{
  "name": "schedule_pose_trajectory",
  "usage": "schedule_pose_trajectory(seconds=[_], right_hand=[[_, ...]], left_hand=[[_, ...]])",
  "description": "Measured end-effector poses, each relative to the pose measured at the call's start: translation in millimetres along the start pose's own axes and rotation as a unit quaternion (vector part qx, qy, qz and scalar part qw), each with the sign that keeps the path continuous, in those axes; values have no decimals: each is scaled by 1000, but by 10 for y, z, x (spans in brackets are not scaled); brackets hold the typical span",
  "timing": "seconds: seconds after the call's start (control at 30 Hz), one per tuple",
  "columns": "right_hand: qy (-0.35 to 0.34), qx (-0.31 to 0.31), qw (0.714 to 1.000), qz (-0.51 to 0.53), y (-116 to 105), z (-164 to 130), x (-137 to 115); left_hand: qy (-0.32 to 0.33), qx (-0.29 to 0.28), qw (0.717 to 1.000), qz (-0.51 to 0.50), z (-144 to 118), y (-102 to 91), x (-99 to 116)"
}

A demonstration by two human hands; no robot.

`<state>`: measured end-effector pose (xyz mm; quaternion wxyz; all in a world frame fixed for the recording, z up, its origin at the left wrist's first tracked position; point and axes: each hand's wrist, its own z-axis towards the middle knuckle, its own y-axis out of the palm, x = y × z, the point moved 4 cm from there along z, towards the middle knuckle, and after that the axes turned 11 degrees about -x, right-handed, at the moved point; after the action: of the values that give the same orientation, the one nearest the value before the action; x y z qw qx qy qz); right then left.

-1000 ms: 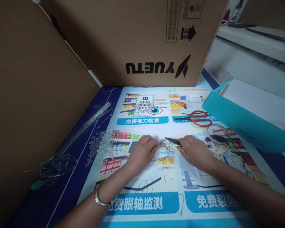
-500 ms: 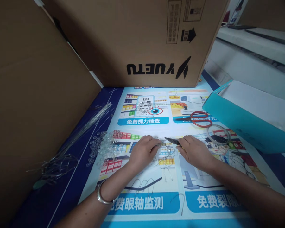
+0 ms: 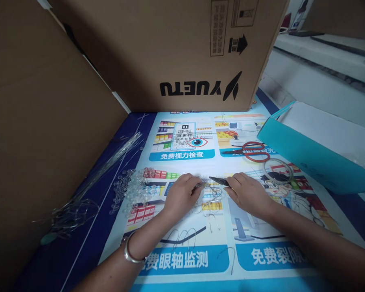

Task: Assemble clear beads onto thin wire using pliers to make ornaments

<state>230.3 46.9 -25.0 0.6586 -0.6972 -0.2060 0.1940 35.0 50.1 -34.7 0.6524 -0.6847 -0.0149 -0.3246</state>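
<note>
My right hand (image 3: 246, 192) is closed around dark-nosed pliers (image 3: 218, 181), whose tips point left toward my other hand. My left hand (image 3: 182, 194) is pinched at the fingertips on a fine wire piece with clear beads (image 3: 206, 184), its exact shape hard to make out. The plier tips are close to that wire; whether they touch it I cannot tell. Looped wires (image 3: 213, 195) lie below, between the two hands. Several curved wire hooks (image 3: 182, 237) rest on the printed sheet closer to me. Left of my left hand spreads a pile of clear beads (image 3: 134, 190).
Red-handled scissors (image 3: 252, 151) and a wire coil (image 3: 278, 170) lie at the right. A teal box (image 3: 316, 158) stands beyond them. At the left is a bundle of straight wires (image 3: 109, 158). Cardboard walls (image 3: 182, 48) enclose the back and left.
The view has shifted slightly. Both hands keep nearly the same places, with the pliers still held close to the wire at my left fingertips.
</note>
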Motion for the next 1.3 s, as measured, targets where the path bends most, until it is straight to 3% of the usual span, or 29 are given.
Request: schedule_pose_trajectory(seconds=[0.27, 0.5, 0.97, 1.13, 1.3], right_hand=[[4, -15, 1000, 10, -20, 12, -8], [1, -16, 1000, -1, -76, 104, -33], [-35, -46, 998, -25, -276, 200, -198], [18, -3, 1000, -14, -477, 111, -109], [3, -1, 1000, 30, -535, 50, -128]], left_hand=[[-81, 41, 993, 71, -41, -47, -32], [-129, 30, 984, 119, -6, -12, -15], [-66, 40, 996, -54, -70, -68, -66], [-61, 32, 996, -57, -35, -26, -70], [-36, 41, 998, -23, -52, -94, 12]])
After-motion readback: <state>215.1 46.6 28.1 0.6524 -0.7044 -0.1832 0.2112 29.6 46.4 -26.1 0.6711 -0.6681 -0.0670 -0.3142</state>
